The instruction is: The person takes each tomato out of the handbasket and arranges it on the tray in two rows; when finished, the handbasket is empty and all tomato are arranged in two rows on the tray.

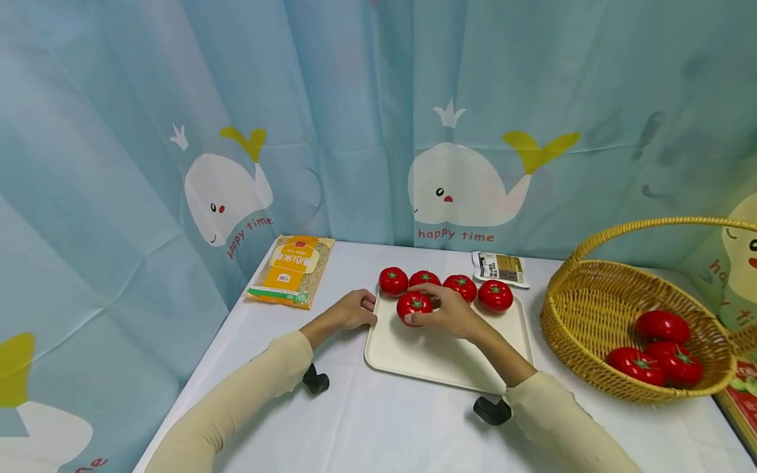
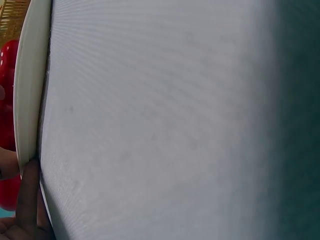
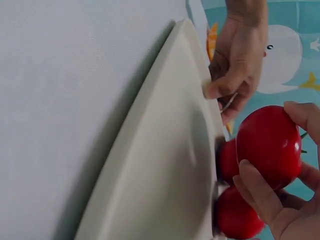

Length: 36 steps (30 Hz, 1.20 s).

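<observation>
My right hand (image 1: 454,313) grips a red tomato (image 1: 413,306) with a green stem, fingers and thumb spread round its sides. In the right wrist view this tomato (image 3: 270,147) is held above the cream tray (image 3: 165,150). At the tray's left rim, my left hand (image 1: 355,310) pinches the edge, thumb on top and fingers at the outer side. Several more tomatoes (image 1: 495,297) form a row along the tray's back edge, one partly hidden behind the right hand. The left wrist view catches only the left fingers (image 2: 29,200) against the tray's side.
A wicker basket (image 1: 570,341) with a tall handle stands on the right, with 3 tomatoes (image 1: 662,326) inside. Behind the tray lies a small white packet (image 1: 501,269). A flat bag of grain (image 1: 292,270) is at back left. A blue curtain (image 1: 355,131) closes off the table's back.
</observation>
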{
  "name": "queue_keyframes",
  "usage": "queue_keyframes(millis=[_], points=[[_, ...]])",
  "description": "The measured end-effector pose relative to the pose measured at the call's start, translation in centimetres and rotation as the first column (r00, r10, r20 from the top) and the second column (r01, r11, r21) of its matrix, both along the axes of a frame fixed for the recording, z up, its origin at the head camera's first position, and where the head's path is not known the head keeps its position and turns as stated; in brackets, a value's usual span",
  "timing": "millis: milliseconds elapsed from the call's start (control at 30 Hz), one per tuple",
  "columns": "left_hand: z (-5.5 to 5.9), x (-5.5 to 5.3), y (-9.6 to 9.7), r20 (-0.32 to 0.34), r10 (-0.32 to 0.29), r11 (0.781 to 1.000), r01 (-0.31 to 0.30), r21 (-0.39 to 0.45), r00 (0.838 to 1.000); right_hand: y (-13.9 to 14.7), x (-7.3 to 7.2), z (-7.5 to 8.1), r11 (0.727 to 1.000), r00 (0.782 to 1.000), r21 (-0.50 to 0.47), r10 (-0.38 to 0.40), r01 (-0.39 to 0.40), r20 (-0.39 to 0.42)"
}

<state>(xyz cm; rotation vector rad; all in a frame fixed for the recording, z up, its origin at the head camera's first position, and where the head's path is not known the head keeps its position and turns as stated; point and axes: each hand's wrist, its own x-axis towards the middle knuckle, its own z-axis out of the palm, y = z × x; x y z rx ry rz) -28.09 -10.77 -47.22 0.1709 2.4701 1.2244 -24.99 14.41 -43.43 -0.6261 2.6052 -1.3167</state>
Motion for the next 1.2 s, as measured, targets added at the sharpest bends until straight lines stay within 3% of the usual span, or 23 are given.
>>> queue_keyframes(millis=[233,433,833,1200], points=[[-0.1,0.0,0.1,0.000,-0.005,1.000,0.005,0.000,1.000,-2.0,-0.4,-1.0,0.998,0.999,0.067,-0.017,0.020,-0.052],[-0.2,-0.1,0.0,0.007,-0.010,1.000,0.009,0.013,1.000,-3.4,-0.1,-1.9,0.996,0.999,0.081,-0.039,0.042,-0.036],[0.0,-0.1,0.0,0.000,-0.006,1.000,0.006,0.010,1.000,-3.7,0.0,-2.0,0.998,1.000,0.063,-0.028,0.028,0.007],[-0.1,-0.1,0.1,0.015,0.000,0.999,-0.001,0.039,1.000,-4.6,0.2,-2.1,0.995,0.997,0.061,-0.080,0.079,0.002]])
